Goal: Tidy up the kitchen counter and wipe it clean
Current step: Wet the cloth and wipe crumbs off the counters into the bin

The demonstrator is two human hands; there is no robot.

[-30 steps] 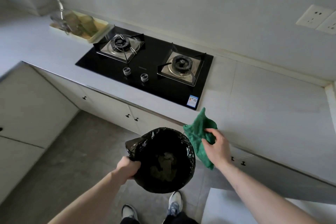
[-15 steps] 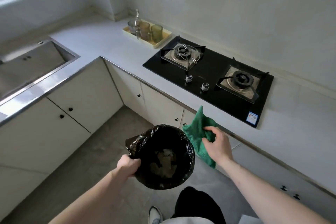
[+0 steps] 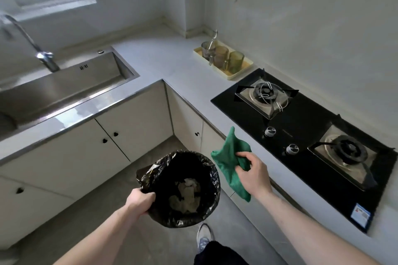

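My left hand (image 3: 140, 201) grips the near rim of a round bin lined with a black bag (image 3: 183, 187), held above the floor; crumpled pale waste lies at its bottom. My right hand (image 3: 252, 173) pinches a green cloth (image 3: 230, 157) that hangs beside the bin, in front of the counter edge. The grey L-shaped counter (image 3: 172, 60) runs from the sink on the left round the corner to the black gas hob (image 3: 312, 142) on the right.
A steel sink (image 3: 60, 88) with a tap (image 3: 43, 56) sits under the window at left. A yellow tray (image 3: 241, 71) with three glass mugs stands behind the hob. White cabinet doors (image 3: 133, 122) line the floor space. My shoe (image 3: 203, 236) is below the bin.
The view has swung left: the sink, tap and window have come into sight and the hob has shifted right. Both hands keep their hold on the bin and the cloth.
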